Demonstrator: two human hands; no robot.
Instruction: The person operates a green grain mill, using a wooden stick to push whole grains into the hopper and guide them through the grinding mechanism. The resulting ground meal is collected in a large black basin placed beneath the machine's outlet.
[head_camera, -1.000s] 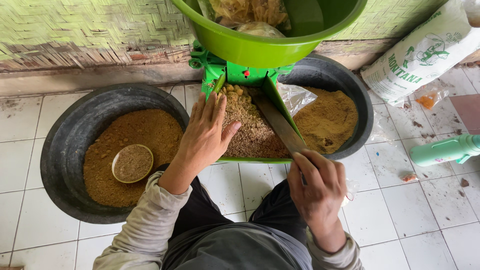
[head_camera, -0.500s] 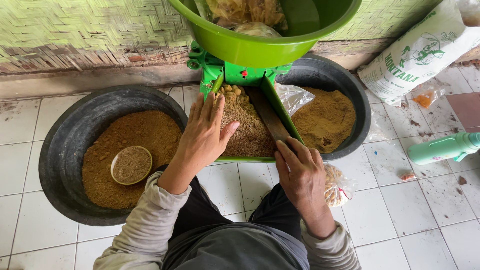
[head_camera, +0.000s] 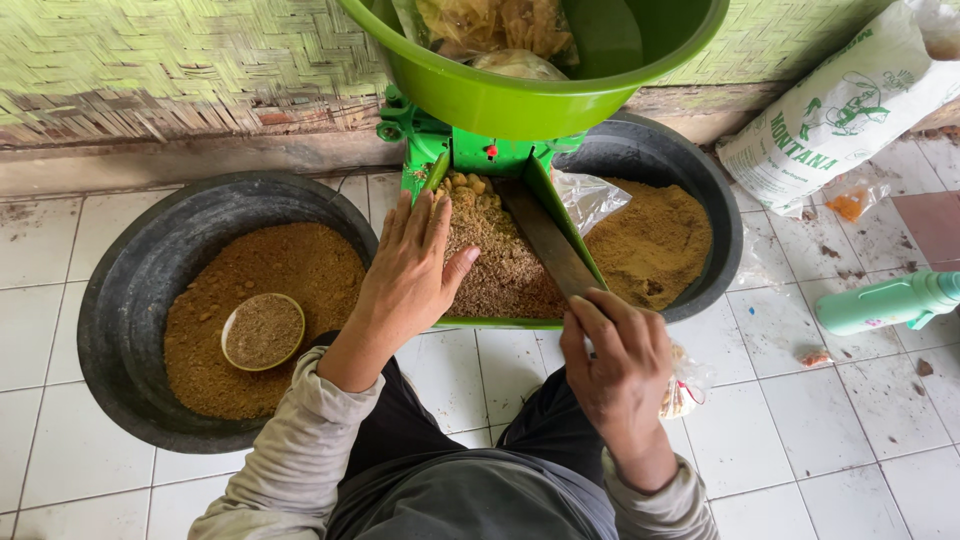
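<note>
Stuff lying around on the tiles

White printed sack (head_camera: 840, 110) leans by the woven bamboo wall (head_camera: 150, 60); mint-green bottle (head_camera: 885, 303) lies on its side, small orange-filled bag (head_camera: 848, 203) between them.

The green bowl (head_camera: 540, 95) runs off the top edge, so its far rim and most of the bagged contents are out of sight, and it hides the upper part of the green machine (head_camera: 455, 150). The right hand (head_camera: 615, 365) covers the near end of the flat wooden stick (head_camera: 545, 240) and part of a small clear bag (head_camera: 682, 385). The white sack (head_camera: 840, 110) and the green bottle (head_camera: 890, 300) are cut off at the right edge.
</note>
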